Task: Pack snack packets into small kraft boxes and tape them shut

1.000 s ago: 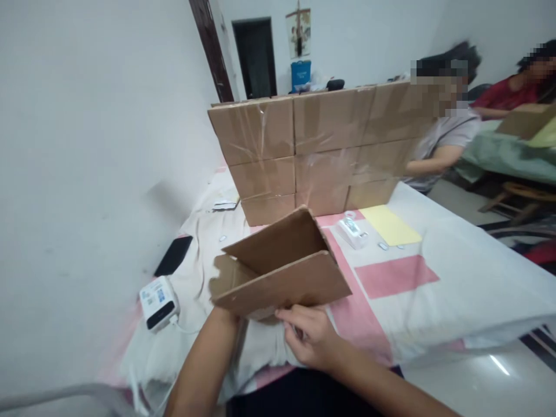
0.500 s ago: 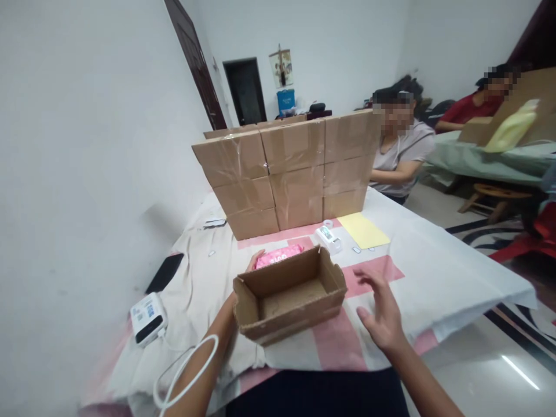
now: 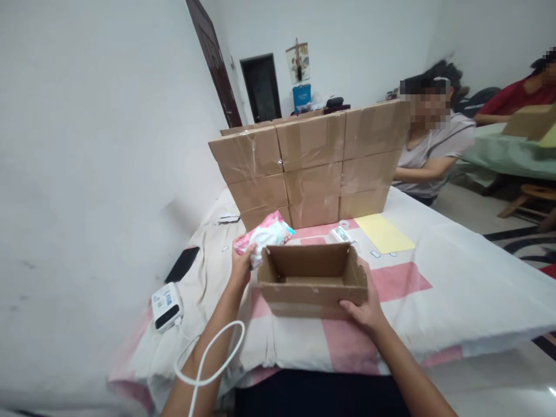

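Observation:
A small open cardboard box (image 3: 311, 284) stands on the white and pink cloth in front of me. My right hand (image 3: 364, 311) grips its near right corner, fingers curled round the edge. My left hand (image 3: 241, 267) is closed on a pink and white soft packet (image 3: 264, 234), lifted just off the cloth at the box's left side. The inside of the box looks empty.
A wall of sealed cardboard boxes (image 3: 310, 162) stands behind. A small white device (image 3: 341, 234) and yellow sheet (image 3: 383, 234) lie near it. A white gadget with a cable (image 3: 165, 304) and a black phone (image 3: 182, 264) lie left. Two persons sit at the right.
The box went from folded in my hands to standing open on the cloth. My left hand picked up the pink packet from behind it; my right hand moved in and took the box's corner.

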Demonstrator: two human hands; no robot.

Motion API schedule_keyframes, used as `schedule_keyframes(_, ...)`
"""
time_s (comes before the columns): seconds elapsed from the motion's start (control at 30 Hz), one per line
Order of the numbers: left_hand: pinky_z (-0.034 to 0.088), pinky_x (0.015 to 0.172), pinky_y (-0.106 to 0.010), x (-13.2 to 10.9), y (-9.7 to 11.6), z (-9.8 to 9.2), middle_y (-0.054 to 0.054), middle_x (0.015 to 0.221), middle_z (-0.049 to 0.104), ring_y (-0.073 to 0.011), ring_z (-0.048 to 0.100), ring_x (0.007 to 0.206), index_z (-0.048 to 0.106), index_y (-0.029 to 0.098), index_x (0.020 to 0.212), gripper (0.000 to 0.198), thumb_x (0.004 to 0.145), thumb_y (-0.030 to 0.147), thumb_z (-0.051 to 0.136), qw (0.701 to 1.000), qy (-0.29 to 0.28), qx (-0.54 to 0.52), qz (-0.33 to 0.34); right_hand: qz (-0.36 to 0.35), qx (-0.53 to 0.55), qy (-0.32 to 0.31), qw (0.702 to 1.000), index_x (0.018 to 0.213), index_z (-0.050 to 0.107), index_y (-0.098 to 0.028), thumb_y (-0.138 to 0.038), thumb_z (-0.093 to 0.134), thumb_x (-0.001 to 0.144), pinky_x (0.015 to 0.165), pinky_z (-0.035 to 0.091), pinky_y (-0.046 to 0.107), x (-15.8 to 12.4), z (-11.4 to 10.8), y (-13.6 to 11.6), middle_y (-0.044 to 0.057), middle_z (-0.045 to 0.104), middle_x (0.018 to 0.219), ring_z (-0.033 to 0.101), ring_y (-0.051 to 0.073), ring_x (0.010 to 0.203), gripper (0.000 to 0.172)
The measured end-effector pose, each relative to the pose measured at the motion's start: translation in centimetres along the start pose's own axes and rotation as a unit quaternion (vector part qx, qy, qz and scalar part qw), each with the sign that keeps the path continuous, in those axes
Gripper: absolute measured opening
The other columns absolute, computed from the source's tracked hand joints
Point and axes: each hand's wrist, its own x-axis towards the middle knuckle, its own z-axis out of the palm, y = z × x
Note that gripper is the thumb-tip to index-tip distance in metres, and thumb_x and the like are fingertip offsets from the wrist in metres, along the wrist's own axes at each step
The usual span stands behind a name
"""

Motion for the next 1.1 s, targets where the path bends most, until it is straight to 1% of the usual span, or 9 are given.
schedule_keyframes(0.1, 0.055, 0.083, -0.032, 0.1, 2.3, -1.5, -0.005, 0.112, 0.062, -0.0196, 0.063, 0.097, 0.05, 0.023, 0.121, 0.063, 0.07, 0.038, 0.083, 0.995, 0.017, -0.044, 0.092, 0.023, -0.003, -0.003, 1.0, 0.155, 0.029, -0.026, -0.058, 0.07, 0.078, 0.115, 0.034, 0.059, 0.5, -0.1, 0.4, 0.016, 0.037, 0.155, 0.036, 0.039, 0.144, 0.093)
schedule_keyframes(0.2, 0.053, 0.077, -0.026, -1.3, 5.9, -2.5, -0.003, 0.109, 0.062, -0.0178, 0.063, 0.094, 0.052, 0.026, 0.116, 0.069, 0.059, 0.042, 0.088, 0.987, 0.021, -0.053, 0.153, 0.052, 0.004, -0.03, 0.998, 0.156, 0.028, -0.025, -0.053, 0.072, 0.079, 0.116, 0.033, 0.058, 1.2, 0.1, 0.1, 0.016, 0.035, 0.157, 0.035, 0.038, 0.145, 0.093)
schedule_keyframes(0.37, 0.054, 0.074, -0.026, -6.0, 11.7, -3.2, -0.004, 0.108, 0.061, -0.0186, 0.063, 0.092, 0.05, 0.026, 0.121, 0.075, 0.059, 0.042, 0.089, 0.973, 0.003, -0.049, 0.224, 0.088, -0.067, -0.039, 0.993, 0.156, 0.028, -0.025, -0.051, 0.073, 0.079, 0.109, 0.041, 0.058, 2.1, -0.5, -2.1, 0.017, 0.04, 0.153, 0.042, 0.038, 0.139, 0.093)
schedule_keyframes(0.47, 0.054, 0.085, -0.031, -9.2, 13.3, -3.4, -0.005, 0.113, 0.058, -0.0216, 0.061, 0.103, 0.049, 0.026, 0.124, 0.08, 0.058, 0.042, 0.091, 0.963, -0.016, -0.017, 0.27, 0.013, -0.176, 0.027, 0.984, 0.157, 0.023, -0.02, -0.05, 0.075, 0.078, 0.109, 0.038, 0.062, 2.5, -1.7, -5.6, 0.022, 0.038, 0.153, 0.039, 0.041, 0.14, 0.1)
schedule_keyframes(0.57, 0.049, 0.102, -0.04, -11.7, 13.8, -3.5, -0.006, 0.121, 0.053, -0.0249, 0.055, 0.117, 0.049, 0.026, 0.125, 0.078, 0.061, 0.043, 0.09, 0.937, -0.027, 0.057, 0.344, -0.148, -0.234, 0.059, 0.959, 0.155, 0.029, -0.023, -0.041, 0.073, 0.082, 0.111, 0.034, 0.062, 3.5, -2.5, -11.0, 0.019, 0.04, 0.153, 0.038, 0.039, 0.14, 0.086)
schedule_keyframes(0.67, 0.041, 0.11, -0.044, -13.6, 13.7, -3.3, -0.005, 0.123, 0.052, -0.0262, 0.053, 0.121, 0.05, 0.025, 0.125, 0.076, 0.061, 0.041, 0.089, 0.924, -0.019, 0.097, 0.37, -0.274, -0.25, 0.009, 0.929, 0.144, 0.045, -0.03, -0.032, 0.068, 0.087, 0.106, 0.038, 0.058, 5.1, -2.4, -16.5, 0.011, 0.055, 0.14, 0.047, 0.036, 0.131, 0.061)
schedule_keyframes(0.77, 0.041, 0.11, -0.044, -14.9, 13.3, -2.9, -0.005, 0.123, 0.054, -0.0256, 0.054, 0.119, 0.052, 0.024, 0.124, 0.075, 0.06, 0.041, 0.089, 0.93, -0.011, 0.098, 0.355, -0.334, -0.271, -0.059, 0.901, 0.137, 0.052, -0.029, -0.03, 0.063, 0.09, 0.099, 0.04, 0.054, 6.8, -1.3, -20.1, 0.01, 0.061, 0.13, 0.051, 0.034, 0.121, 0.048)
schedule_keyframes(0.9, 0.043, 0.107, -0.042, -16.0, 12.9, -2.7, -0.005, 0.123, 0.057, -0.0254, 0.055, 0.117, 0.053, 0.025, 0.123, 0.073, 0.061, 0.044, 0.087, 0.943, -0.011, 0.106, 0.315, -0.355, -0.302, -0.131, 0.875, 0.132, 0.054, -0.021, -0.03, 0.059, 0.091, 0.089, 0.043, 0.049, 8.3, 0.2, -21.5, 0.016, 0.058, 0.126, 0.051, 0.033, 0.112, 0.042)
schedule_keyframes(1.1, 0.045, 0.101, -0.039, -17.0, 13.2, -2.7, -0.003, 0.119, 0.06, -0.024, 0.058, 0.11, 0.053, 0.027, 0.12, 0.072, 0.061, 0.045, 0.088, 0.933, 0.025, 0.171, 0.316, -0.355, -0.331, -0.18, 0.856, 0.134, 0.046, -0.011, -0.03, 0.062, 0.085, 0.086, 0.043, 0.05, 9.1, 1.8, -21.5, 0.021, 0.051, 0.124, 0.047, 0.036, 0.107, 0.054)
